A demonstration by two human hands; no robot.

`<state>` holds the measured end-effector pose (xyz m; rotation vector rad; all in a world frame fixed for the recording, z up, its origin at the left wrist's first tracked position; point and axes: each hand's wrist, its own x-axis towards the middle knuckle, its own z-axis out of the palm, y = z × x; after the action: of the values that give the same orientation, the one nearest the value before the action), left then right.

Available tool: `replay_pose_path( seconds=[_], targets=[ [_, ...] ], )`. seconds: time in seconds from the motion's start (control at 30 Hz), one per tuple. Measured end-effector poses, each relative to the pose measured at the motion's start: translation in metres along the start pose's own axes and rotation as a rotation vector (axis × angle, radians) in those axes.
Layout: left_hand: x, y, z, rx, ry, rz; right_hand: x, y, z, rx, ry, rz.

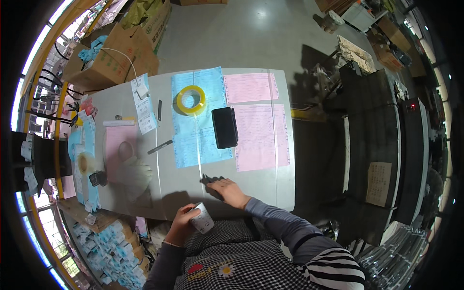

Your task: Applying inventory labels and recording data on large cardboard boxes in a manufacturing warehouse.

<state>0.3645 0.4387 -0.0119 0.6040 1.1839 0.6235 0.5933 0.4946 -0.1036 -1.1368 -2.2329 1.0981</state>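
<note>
My left hand (182, 220) is wrapped round a white cylinder (203, 220) with dark printed marks, held tilted just off the table's front edge. Whether it is a cup or a roll, I cannot tell. My right hand (231, 192) reaches over the front of the grey table (251, 193), fingers stretched to the left, with a dark shadow beneath them. Close to those fingertips ends a thin white strip (198, 150) that crosses blue printed sheets (186, 140). A yellow-edged tape roll (180, 100) and a black phone-like device (224, 128) rest on the sheets.
Pink sheets (261, 140) lie on the right. A grey pen-like tool (160, 147), a white glove (136, 176) and another tape roll (86, 163) are on the left. A cardboard box (116, 58) stands beyond the far left corner. Dark machinery (372, 145) stands to the right.
</note>
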Motion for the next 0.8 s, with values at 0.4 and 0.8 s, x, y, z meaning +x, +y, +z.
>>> replay_pose_path(
  seconds=[0.4,0.8],
  targets=[
    [-0.052,-0.023,-0.015,-0.587,0.232,-0.098,0.110,-0.027,0.063,-0.192,-0.070,-0.177],
    [-0.062,-0.027,-0.015,-0.625,0.212,-0.089,0.084,-0.035,0.066,-0.214,-0.087,-0.134]
  ],
)
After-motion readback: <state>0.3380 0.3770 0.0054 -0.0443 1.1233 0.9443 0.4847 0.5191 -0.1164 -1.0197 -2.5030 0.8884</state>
